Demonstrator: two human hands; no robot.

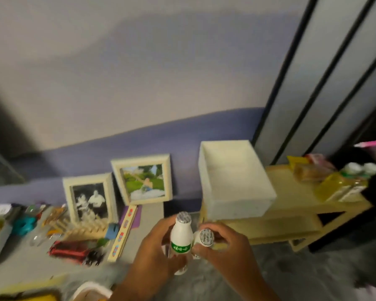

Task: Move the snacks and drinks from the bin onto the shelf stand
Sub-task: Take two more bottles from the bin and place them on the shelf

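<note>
We've got both hands wrapped round small white bottles: left hand on the upright green-label bottle, right hand on the tilted foil-capped bottle. A boxy white tray sits on the pale wooden shelf stand just ahead.

White bottle in the left hand: green label band with white characters, too blurred to read. Foil caps on it and the bottle beside it show grey print, illegible. No other text readable.

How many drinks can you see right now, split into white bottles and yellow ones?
White bottles: 2, one in the left hand, one in the right hand.
Yellow bottles: 2, on the stand.
Total: 4
</note>
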